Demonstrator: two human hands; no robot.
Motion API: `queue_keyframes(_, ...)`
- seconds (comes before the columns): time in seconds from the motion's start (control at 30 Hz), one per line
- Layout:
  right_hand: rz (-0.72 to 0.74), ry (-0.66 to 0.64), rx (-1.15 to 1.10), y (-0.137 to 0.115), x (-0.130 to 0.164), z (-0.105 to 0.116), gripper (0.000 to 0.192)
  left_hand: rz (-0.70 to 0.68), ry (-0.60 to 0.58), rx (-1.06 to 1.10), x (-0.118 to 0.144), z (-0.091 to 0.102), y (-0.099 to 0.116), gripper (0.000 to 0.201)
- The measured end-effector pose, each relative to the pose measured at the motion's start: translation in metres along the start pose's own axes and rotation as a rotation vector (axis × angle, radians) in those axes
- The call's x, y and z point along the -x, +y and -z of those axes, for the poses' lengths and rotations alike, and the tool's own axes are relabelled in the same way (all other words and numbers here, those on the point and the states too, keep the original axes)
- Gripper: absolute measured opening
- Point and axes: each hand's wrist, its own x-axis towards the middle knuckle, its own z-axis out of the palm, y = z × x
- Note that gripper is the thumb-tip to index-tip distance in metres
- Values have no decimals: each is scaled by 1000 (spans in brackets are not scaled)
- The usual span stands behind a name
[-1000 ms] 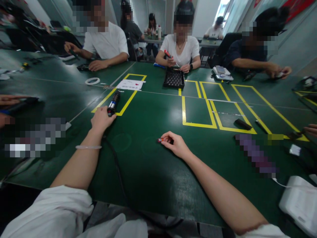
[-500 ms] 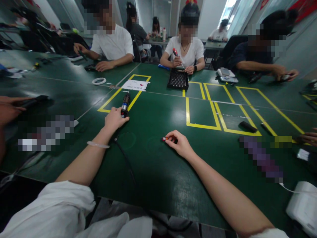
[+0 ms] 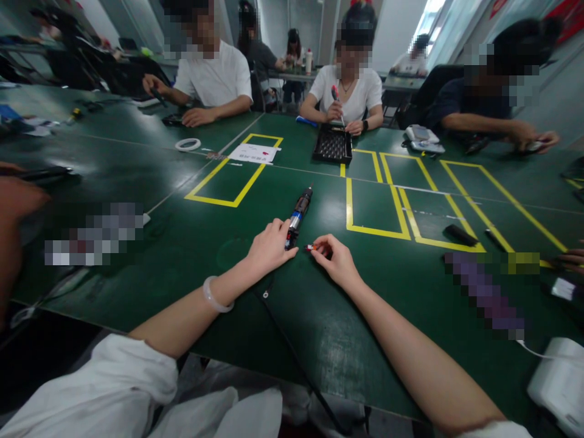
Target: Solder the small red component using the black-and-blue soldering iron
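Note:
In the head view, an opened electric screwdriver (image 3: 297,218) with its inner motor showing is gripped at its rear end by my left hand (image 3: 272,246). Its thin bit points away from me toward the far side of the table. My right hand (image 3: 337,258) pinches a small red and orange part (image 3: 311,247), too small to name surely, just right of the screwdriver's rear end; the two do not touch. A black cable (image 3: 292,353) with a ring terminal (image 3: 266,294) near it runs from below my left hand over the table's near edge.
Yellow tape frames (image 3: 378,232) mark the green table (image 3: 228,304). Farther off are a labelled paper (image 3: 253,153), a tape roll (image 3: 188,145) and a black tray (image 3: 333,146) where a co-worker holds a red screwdriver (image 3: 336,94). A white device (image 3: 559,383) stands at right.
My left hand has carried the electric screwdriver from the left tape frame rightward and nearer to my right hand. My right hand still pinches the small part. The view has shifted slightly.

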Motion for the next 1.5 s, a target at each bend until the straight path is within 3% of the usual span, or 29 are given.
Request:
queue_keyframes(0.27, 45, -9, 131, 3, 1, -5, 8, -87, -22, 40, 9, 0, 23, 67)
queue_keyframes(0.5, 80, -31, 126, 3, 0, -5, 3, -104, -2, 9, 11, -1, 29, 63)
queue_keyframes(0.77, 62, -25, 41, 1, 3, 2, 18, -84, 44, -46, 7, -7, 22, 62)
queue_keyframes(0.97, 37, -77, 38, 3, 2, 2, 15, -17, 15, -130, -5, -2, -26, 65)
queue_keyframes(1.33, 58, -109, 106, 2, 2, 3, 13, 298, -17, -139, -36, 2, -167, 67)
queue_keyframes(1.4, 59, -112, 111, 2, 1, 2, 13, 354, 0, -133, -36, 3, -182, 67)
queue_keyframes(1.5, 61, -117, 119, 1, 1, 2, 13, 409, 66, -116, -32, 4, -189, 63)
